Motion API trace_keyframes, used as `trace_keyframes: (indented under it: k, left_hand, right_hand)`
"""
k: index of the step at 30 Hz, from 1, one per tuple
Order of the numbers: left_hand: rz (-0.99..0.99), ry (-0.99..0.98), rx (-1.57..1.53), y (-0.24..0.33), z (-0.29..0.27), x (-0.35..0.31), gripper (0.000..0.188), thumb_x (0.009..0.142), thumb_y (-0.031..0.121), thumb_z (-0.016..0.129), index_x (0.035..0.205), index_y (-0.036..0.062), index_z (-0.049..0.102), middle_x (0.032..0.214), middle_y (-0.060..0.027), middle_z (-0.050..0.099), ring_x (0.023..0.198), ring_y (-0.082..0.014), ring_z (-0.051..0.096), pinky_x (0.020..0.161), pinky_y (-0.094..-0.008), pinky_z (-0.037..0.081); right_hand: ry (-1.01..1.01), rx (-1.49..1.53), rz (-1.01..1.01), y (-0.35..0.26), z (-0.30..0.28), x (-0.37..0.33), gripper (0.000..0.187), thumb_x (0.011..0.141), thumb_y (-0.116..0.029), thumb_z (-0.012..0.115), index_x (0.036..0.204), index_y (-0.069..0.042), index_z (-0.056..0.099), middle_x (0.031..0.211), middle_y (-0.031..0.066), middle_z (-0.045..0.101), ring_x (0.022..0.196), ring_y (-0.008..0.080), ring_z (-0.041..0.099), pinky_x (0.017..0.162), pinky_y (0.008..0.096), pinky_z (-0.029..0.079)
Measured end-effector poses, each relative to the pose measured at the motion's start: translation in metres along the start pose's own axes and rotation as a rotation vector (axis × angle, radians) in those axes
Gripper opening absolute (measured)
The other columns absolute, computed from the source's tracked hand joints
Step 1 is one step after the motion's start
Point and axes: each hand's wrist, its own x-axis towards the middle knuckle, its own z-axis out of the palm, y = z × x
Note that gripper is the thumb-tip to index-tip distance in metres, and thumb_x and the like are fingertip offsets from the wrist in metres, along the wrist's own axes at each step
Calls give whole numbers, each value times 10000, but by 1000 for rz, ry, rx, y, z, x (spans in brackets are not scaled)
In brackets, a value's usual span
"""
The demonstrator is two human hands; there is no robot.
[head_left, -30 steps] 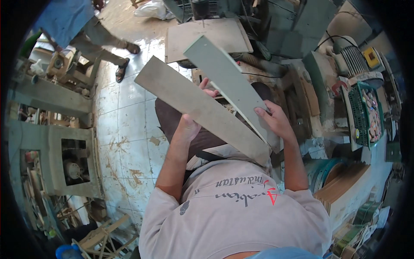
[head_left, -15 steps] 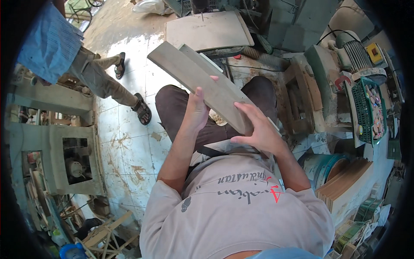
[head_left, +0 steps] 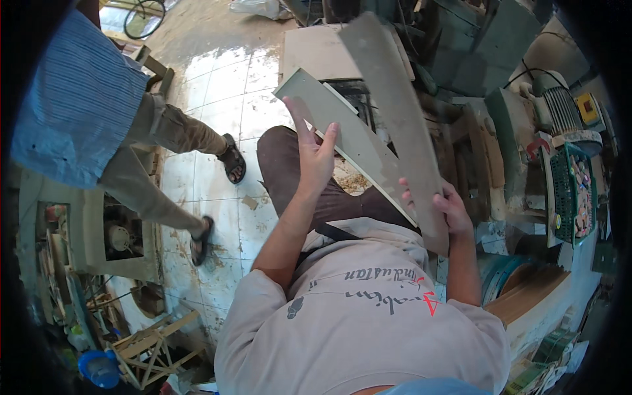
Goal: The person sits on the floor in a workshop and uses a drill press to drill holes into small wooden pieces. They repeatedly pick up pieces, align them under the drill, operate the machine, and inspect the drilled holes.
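My right hand (head_left: 453, 205) grips a long grey board (head_left: 403, 112) near its lower end, thumb on one side and fingers showing past the other edge. The board stands raised and tilted, slightly blurred at its top. Below it a second long, pale board (head_left: 332, 118) lies slantwise over my lap, partly hidden by the raised board. My left hand (head_left: 316, 155) is open at that board's near edge, fingers and thumb spread; whether it presses on the board I cannot tell.
A person (head_left: 131, 131) in a blue shirt and sandals walks at the left. Ahead lies a pale flat panel (head_left: 313, 56). To the right are a motor (head_left: 553, 108) and a green basket (head_left: 571, 191) of small pieces. Stacked brown sheets (head_left: 530, 296) stand lower right.
The upper board has come away from the lower one, swung upright and moved right in my right hand. My left hand has opened. The person at the left has stepped nearer.
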Motion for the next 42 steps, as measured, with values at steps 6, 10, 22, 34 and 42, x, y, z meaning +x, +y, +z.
trace_keyframes:
  k: [6, 10, 22, 34, 42]
  left_hand:
    - [-349, 96, -535, 9, -2, 9, 676, 923, 26, 574, 1496, 143, 234, 1196, -78, 570, 1057, -167, 591, 909, -337, 513]
    - [-401, 60, -640, 7, -6, 9, 398, 973, 172, 522, 1346, 79, 416, 1200, -73, 573, 1096, -197, 586, 950, -392, 492]
    - [-341, -154, -778, 6, 1, 23, 775, 955, 675, 190, 1307, 54, 489, 1267, -189, 546, 1190, -329, 528, 1024, -510, 423]
    - [-329, -46, -876, 39, 20, 16, 832, 906, 744, 252, 1323, 61, 479, 1228, -108, 573, 1170, -270, 540, 1012, -484, 441]
    - [-285, -213, -956, 36, 13, 14, 837, 926, 720, 262, 1335, 27, 492, 1283, -121, 560, 1209, -259, 519, 1042, -428, 402]
  right_hand:
    - [12, 244, 70, 25, -12, -8, 845, 904, -632, 493, 1360, 75, 410, 1245, 260, 557, 976, 247, 632, 823, 368, 526]
    - [-48, 358, 162, 31, -12, -8, 820, 933, -621, 430, 1366, 74, 400, 1251, 278, 542, 972, 281, 632, 811, 397, 535]
    - [-82, 407, 229, 29, -12, -3, 726, 980, -560, 347, 1369, 49, 420, 1265, 278, 537, 966, 268, 632, 782, 382, 546]
    - [250, -786, -390, 10, 4, 4, 522, 827, -180, 685, 1299, -5, 548, 1296, 140, 502, 1121, 246, 521, 931, 347, 435]
    - [307, -1132, -483, 21, 13, 12, 618, 641, -81, 783, 1239, -95, 623, 1281, 125, 511, 1161, 297, 468, 947, 402, 411]
